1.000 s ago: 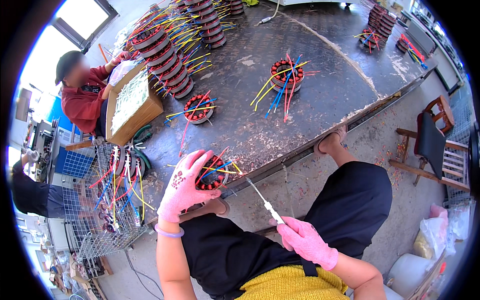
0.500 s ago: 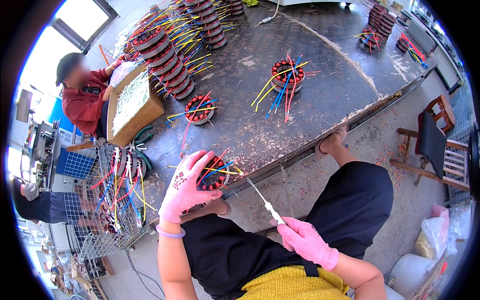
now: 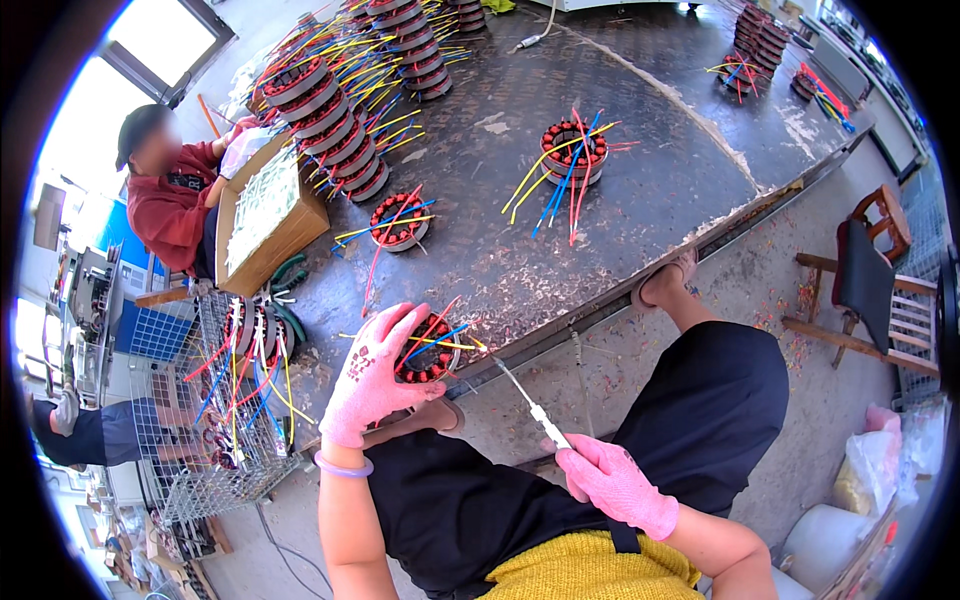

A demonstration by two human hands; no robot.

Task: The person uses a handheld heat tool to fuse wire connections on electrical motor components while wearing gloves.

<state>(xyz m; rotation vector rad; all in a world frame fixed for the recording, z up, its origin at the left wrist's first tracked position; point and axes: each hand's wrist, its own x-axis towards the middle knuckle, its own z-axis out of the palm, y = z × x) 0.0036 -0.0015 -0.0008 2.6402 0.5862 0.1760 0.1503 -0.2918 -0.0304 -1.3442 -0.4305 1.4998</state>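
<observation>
My left hand (image 3: 372, 385), in a pink glove, is wrapped round the side of a ring-shaped motor stator (image 3: 425, 373) with red and black windings. It holds the stator tilted at the table's front edge, with red, blue and yellow wires crossing its top. In my right hand (image 3: 620, 490), also gloved in pink, is a thin white-handled tool (image 3: 541, 414) with a slender metal shaft. The shaft's tip is close to the end of a yellow wire on the stator's right side; whether they touch I cannot tell.
On the dark worn table (image 3: 660, 170) lie two single stators, one (image 3: 400, 233) beyond my left hand. Tall stator stacks (image 3: 325, 125) stand behind. A carton of white strips (image 3: 275, 230) sits left, by a person (image 3: 170, 215) in red. A wire basket (image 3: 205, 480) holds more stators.
The stator and my left hand have shifted very slightly. The tool's tip stays near the yellow wire's end. The person in red has moved a little.
</observation>
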